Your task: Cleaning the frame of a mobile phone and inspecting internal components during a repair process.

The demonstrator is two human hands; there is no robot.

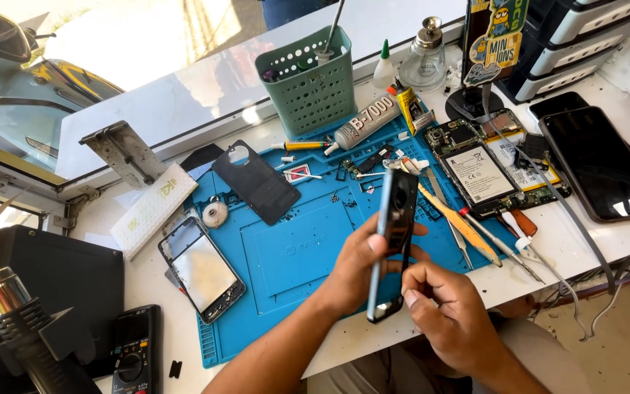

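Dark phone frame point(391, 241) gripped by left hand point(355, 266), right hand point(450, 310) seemingly pinching it, blue mat point(286, 255) beneath

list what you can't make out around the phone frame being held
Head view only:
- Phone frame: seen edge-on, its faces hidden.
- Left hand: palm side hidden behind the frame.
- Right hand: fingertips curl under, so what they pinch is unclear.
- Green basket: walls hide the contents.
- Heat gun: cut off by the bottom edge.
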